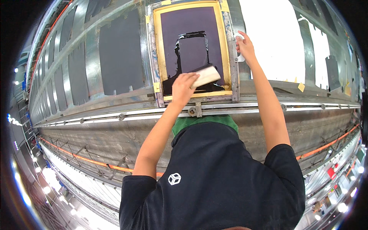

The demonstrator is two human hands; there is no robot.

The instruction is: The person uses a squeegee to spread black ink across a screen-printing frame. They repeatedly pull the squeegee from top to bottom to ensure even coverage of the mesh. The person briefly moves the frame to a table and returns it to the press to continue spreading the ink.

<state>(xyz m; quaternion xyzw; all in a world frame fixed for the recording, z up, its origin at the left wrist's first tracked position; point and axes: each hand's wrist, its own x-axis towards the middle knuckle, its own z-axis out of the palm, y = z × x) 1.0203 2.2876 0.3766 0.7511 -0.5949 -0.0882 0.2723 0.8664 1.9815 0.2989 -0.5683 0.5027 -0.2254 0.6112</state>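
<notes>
A screen-printing frame [152, 57] lies on the long table in front of me, its inner edges bordered in yellow tape. Inside it is a dark purple-grey mesh [188, 20] with wet black ink [172, 85] pooled along the near end and streaked around a rectangle in the middle. My left hand [183, 89] grips one end of a pale squeegee [207, 76], which slants over the ink near the frame's near edge. At the frame's right side, my right hand [246, 46] has its fingers curled round a white handle [240, 56].
Dark rectangular panels [120, 53] lie along the table to the left. White sheets [274, 38] lie to the right, with a scrap of yellow tape [301, 87] near one. A metal rail [153, 111] with a bracket [197, 110] at the frame runs along the table's near edge.
</notes>
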